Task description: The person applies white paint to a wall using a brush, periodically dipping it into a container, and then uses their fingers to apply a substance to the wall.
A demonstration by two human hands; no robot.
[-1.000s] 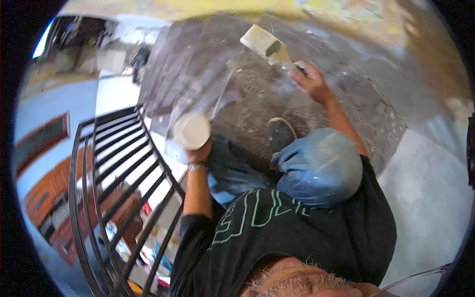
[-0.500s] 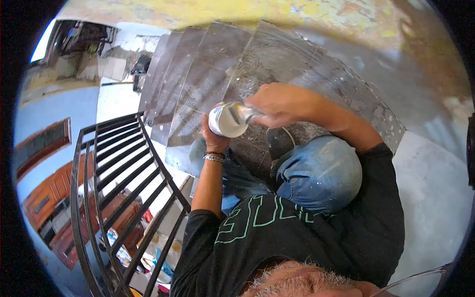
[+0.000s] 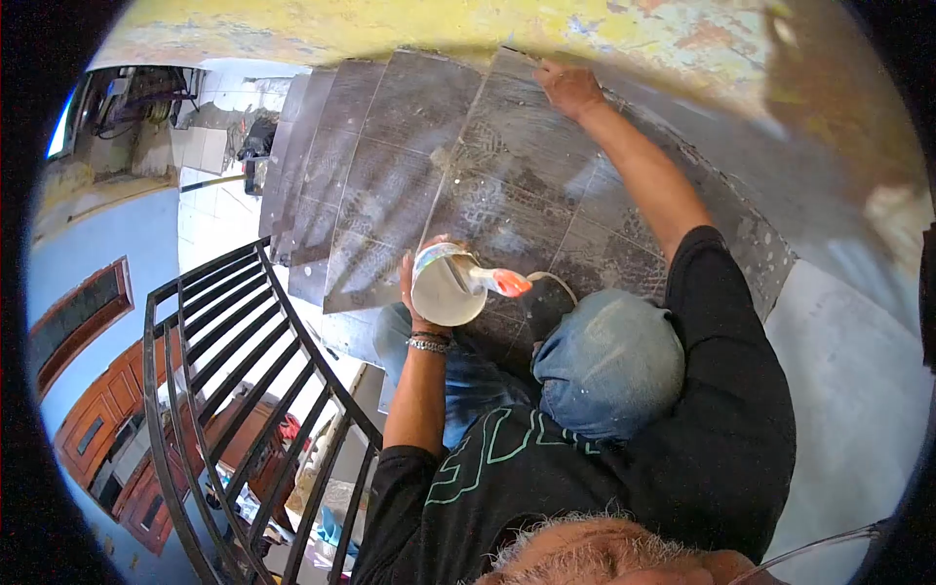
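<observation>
My left hand (image 3: 410, 292) is wrapped round a white tub (image 3: 435, 255) with a coloured label, held in front of my knees. Inside it the contents look pale. A paintbrush (image 3: 508, 283) with a pale, red-orange-tipped handle leans in the tub, handle sticking out to the right. My right hand (image 3: 571, 91) is stretched far forward, low by the foot of the yellow, patchy wall (image 3: 624, 29), over the far edge of a stair tread. Its fingers are curled together; whatever they hold, if anything, is hidden.
Dark tiled stairs (image 3: 395, 122), spotted with white, descend to the left. A black metal railing (image 3: 327, 366) runs along my left side. A pale grey slab (image 3: 838, 380) lies at right. Below are wooden doors (image 3: 97, 409) and a white tiled floor (image 3: 219, 210).
My right hand has let go of the paintbrush, leaving it in the tub, and has moved forward to the base of the wall. My left hand still holds the tub.
</observation>
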